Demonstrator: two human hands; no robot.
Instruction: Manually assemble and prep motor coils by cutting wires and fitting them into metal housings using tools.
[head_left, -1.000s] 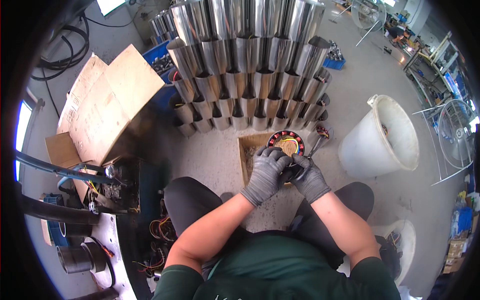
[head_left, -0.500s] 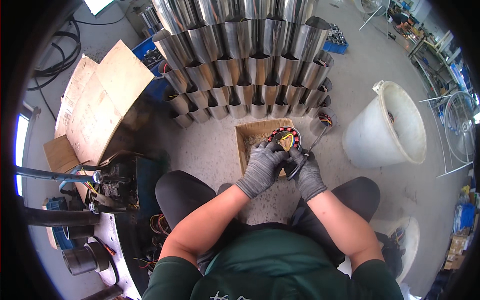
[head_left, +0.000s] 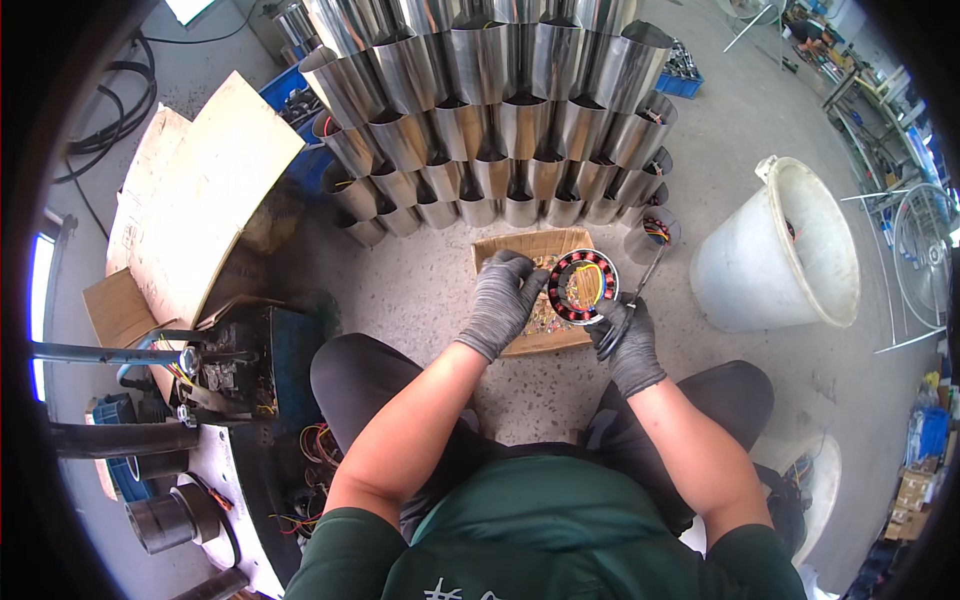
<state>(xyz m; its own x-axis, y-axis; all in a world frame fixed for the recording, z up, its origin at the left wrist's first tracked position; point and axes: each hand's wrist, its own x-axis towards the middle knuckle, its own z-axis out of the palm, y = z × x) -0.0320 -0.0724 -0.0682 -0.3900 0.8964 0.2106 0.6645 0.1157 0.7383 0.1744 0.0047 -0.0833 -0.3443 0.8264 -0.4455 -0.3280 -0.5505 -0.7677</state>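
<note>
A round motor stator (head_left: 556,308), with dark red and black windings and a yellow lead inside its ring, is held at its lower right edge by my right hand (head_left: 628,345). That gloved hand also grips a pair of scissors (head_left: 650,268), whose dark blades point up and to the right. My left hand (head_left: 503,305), in a grey glove, is just left of the stator with its thumb apart from the fingers. Whether the thumb tip touches the ring is unclear. Beneath the stator lies an open cardboard box (head_left: 545,345) containing small scraps.
Shiny metal cylinders (head_left: 490,120) are stacked in rows ahead. One short cylinder (head_left: 652,238) with wires stands right of the box. A white plastic bucket (head_left: 745,260) is on the right. At left are cardboard sheets (head_left: 190,190) and a machine (head_left: 240,365) with bars.
My left hand has moved left, away from the stator's front. The stator has shifted slightly right and down, its ring now facing up more fully. The scissors moved right with my right hand.
</note>
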